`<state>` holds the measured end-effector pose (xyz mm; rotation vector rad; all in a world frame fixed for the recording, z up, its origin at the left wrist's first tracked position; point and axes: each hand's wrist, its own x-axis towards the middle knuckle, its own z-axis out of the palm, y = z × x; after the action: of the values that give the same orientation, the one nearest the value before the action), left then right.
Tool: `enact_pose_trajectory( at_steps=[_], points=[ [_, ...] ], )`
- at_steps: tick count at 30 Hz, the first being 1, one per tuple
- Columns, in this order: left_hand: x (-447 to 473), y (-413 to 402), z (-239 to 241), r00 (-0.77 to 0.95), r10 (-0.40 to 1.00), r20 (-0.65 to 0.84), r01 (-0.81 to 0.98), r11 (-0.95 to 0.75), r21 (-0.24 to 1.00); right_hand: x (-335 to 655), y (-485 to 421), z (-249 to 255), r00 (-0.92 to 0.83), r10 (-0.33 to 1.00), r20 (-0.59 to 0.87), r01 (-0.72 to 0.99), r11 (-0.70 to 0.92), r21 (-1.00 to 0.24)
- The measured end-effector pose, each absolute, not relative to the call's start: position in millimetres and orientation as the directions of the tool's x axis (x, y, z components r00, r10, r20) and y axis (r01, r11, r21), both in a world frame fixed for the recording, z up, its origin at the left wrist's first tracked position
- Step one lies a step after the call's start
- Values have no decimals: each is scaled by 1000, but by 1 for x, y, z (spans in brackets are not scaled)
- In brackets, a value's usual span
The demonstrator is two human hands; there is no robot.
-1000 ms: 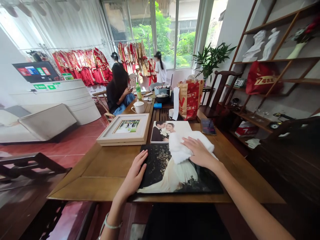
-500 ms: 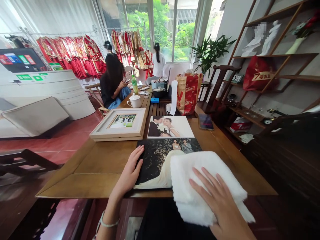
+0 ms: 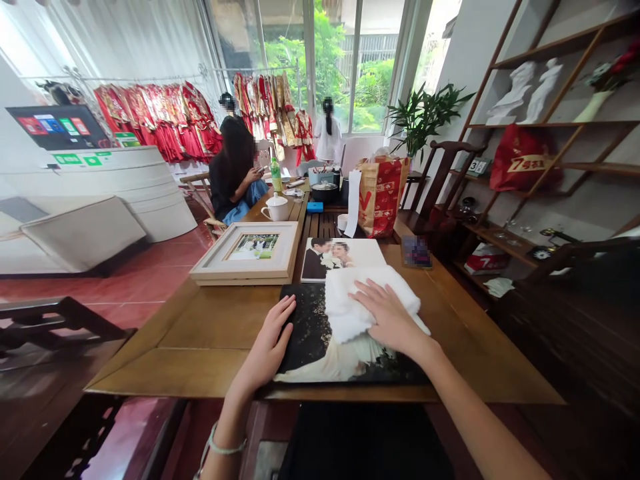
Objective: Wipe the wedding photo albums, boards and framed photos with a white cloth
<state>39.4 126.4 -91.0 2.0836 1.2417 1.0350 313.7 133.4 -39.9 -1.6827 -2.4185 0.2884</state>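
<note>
A large dark wedding photo board [image 3: 320,353] lies flat at the near edge of the wooden table [image 3: 215,333]. My left hand [image 3: 267,347] rests flat on the board's left edge, fingers spread. My right hand [image 3: 387,317] presses a white fluffy cloth [image 3: 350,303] onto the upper part of the board, fingers stretched over it. Just beyond lies a smaller wedding photo print [image 3: 345,257], partly covered by the cloth. A framed photo [image 3: 250,252] sits to its left.
Farther along the table stand a white teapot [image 3: 277,208], a red paper bag [image 3: 381,197] and a phone [image 3: 416,252]. A person in black [image 3: 235,173] sits at the far left; another stands by the window. Wooden shelves line the right wall; red garments hang behind.
My right hand has pushed the cloth from the board's near right corner back up to its far edge. My left hand has stayed on the board's left edge.
</note>
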Motion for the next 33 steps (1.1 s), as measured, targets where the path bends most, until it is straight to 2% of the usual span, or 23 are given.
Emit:
enact_pose_trajectory(
  at_steps=[5, 10, 15, 19, 26, 33],
  points=[
    [40, 127, -93, 290, 887, 361, 502, -461, 731, 308, 162, -34, -324, 946, 30, 910, 320, -262],
    [41, 126, -93, 276, 889, 365, 508, -457, 730, 303, 109, -36, -317, 948, 12, 920, 311, -237],
    [43, 124, -91, 271, 892, 363, 520, -453, 724, 305, 25, -59, -424, 899, 113, 876, 438, -199],
    [42, 123, -91, 272, 888, 371, 522, -460, 718, 308, 4, -65, -499, 855, 141, 825, 518, -224],
    [41, 125, -93, 286, 882, 376, 516, -472, 715, 295, 75, -39, -376, 927, 7, 900, 366, -238],
    [40, 125, -92, 299, 882, 365, 508, -470, 722, 286, 151, -32, -311, 950, 4, 922, 303, -239]
  ],
)
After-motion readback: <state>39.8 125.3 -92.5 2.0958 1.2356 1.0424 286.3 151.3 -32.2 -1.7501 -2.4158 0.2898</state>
